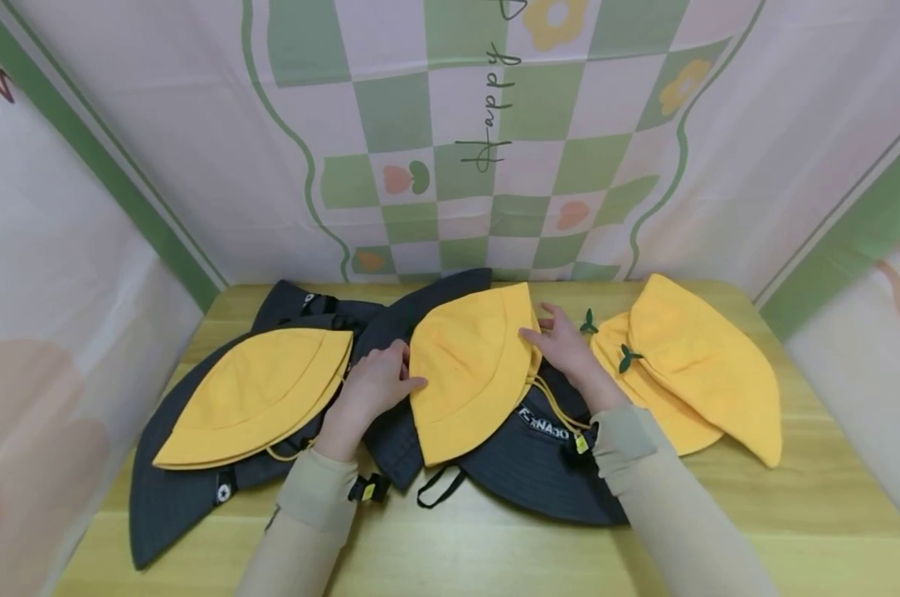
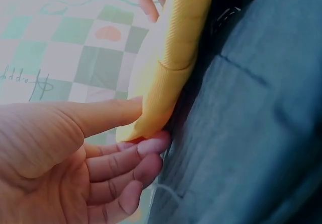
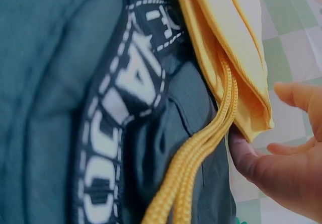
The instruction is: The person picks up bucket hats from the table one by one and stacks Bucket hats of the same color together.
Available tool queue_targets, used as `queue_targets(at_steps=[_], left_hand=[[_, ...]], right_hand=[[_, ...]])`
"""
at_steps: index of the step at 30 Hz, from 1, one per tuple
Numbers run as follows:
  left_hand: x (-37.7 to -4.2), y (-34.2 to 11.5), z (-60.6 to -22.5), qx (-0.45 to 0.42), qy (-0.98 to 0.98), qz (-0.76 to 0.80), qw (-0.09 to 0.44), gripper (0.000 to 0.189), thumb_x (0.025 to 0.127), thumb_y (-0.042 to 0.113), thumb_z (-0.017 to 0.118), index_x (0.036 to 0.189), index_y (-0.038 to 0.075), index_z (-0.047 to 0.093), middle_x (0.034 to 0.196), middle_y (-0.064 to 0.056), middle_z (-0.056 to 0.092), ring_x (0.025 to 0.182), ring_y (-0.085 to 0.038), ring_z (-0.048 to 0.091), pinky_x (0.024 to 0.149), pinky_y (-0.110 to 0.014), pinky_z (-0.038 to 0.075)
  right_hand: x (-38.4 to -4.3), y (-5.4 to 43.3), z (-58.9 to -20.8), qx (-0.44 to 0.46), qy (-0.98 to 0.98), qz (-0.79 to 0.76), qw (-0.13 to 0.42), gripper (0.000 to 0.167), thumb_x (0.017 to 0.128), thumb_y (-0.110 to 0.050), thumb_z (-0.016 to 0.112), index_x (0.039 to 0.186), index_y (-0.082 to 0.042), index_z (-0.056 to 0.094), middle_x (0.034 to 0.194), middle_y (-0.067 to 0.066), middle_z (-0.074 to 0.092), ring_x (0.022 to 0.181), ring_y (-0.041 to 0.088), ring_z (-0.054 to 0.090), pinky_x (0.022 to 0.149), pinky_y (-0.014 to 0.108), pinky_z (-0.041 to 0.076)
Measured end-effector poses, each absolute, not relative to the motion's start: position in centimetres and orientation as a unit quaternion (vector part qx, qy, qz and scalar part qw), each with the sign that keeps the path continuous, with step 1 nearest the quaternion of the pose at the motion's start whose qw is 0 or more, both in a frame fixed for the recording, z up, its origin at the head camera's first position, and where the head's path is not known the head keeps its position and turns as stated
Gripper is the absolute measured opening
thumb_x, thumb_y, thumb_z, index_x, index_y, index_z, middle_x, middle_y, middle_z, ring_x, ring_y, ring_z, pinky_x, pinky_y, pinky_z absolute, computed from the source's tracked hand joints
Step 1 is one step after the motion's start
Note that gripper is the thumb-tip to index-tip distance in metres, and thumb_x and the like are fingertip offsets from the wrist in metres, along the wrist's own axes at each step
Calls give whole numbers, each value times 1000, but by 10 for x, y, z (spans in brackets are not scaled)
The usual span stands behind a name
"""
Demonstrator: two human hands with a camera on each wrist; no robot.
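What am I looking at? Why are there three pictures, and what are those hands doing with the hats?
There's no robot here, just a person's two bare hands. The person wears three cameras. The head camera looks down and sees everything; the other two sit on the wrists, so they see each hand up close.

On the wooden table lie floppy dark hats. One yellow hat rests on them at the left, and more yellow hats with little green sprouts lie at the right.

In the middle, the left hand pinches the edge of another yellow hat. The right hand is at its other edge, fingers loose.
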State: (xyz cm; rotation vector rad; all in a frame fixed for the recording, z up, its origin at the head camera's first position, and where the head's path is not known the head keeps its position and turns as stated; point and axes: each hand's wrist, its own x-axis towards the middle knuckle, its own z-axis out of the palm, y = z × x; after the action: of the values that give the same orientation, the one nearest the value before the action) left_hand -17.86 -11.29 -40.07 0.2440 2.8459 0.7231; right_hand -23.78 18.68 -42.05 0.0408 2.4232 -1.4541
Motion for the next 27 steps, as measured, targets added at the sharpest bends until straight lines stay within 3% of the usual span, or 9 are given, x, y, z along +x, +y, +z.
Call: queue_targets(at_steps=[6,11,14,16,20,24,27], left_hand=[[-181,-114,-402,92,951,279,97,31,93,27,73,112,11,55,87,-1,63,66,-15,56,61,-27,43],[-183,-113,-401,112,942,305,80,35,97,22,68,124,9,52,100,-6,64,73,-17,58,65,-30,46],[-184,-112,-402,127,938,316,68,35,100,21,62,132,10,50,112,-9,66,87,-20,64,74,-34,52],[-185,-112,-402,139,934,322,63,36,103,21,58,136,11,49,119,-11,66,98,-23,65,81,-38,53],[-186,-111,-401,151,933,323,47,39,105,18,53,143,11,47,128,-14,63,110,-28,63,89,-43,52],[-185,-112,-399,141,933,329,32,41,105,17,52,145,11,47,130,-15,62,113,-30,63,91,-44,52],[-186,-112,-400,128,928,348,42,44,106,24,51,147,10,44,124,-16,63,104,-30,64,86,-44,52]], right_hand=[[-236,187,-420,45,812,-565,140,80,104,-21,53,161,-8,-1,160,28,25,146,43,34,115,54,38],[-230,191,-416,53,797,-590,118,83,104,-31,53,162,-13,-3,154,28,38,134,37,51,106,45,47],[-224,196,-413,55,790,-602,99,85,102,-43,53,162,-14,0,146,19,49,114,18,64,95,28,51],[-219,201,-411,60,779,-617,91,83,100,-49,54,161,-14,11,131,8,58,97,7,67,85,21,53],[-209,210,-407,81,729,-673,95,62,97,-53,57,145,-17,42,101,-16,64,82,-3,64,74,19,53],[-199,214,-406,87,671,-730,99,33,99,-42,61,125,-23,53,89,-18,69,80,0,67,70,24,56],[-193,215,-407,77,650,-751,83,21,101,-30,60,119,-25,53,87,-16,70,79,1,69,66,24,57]])
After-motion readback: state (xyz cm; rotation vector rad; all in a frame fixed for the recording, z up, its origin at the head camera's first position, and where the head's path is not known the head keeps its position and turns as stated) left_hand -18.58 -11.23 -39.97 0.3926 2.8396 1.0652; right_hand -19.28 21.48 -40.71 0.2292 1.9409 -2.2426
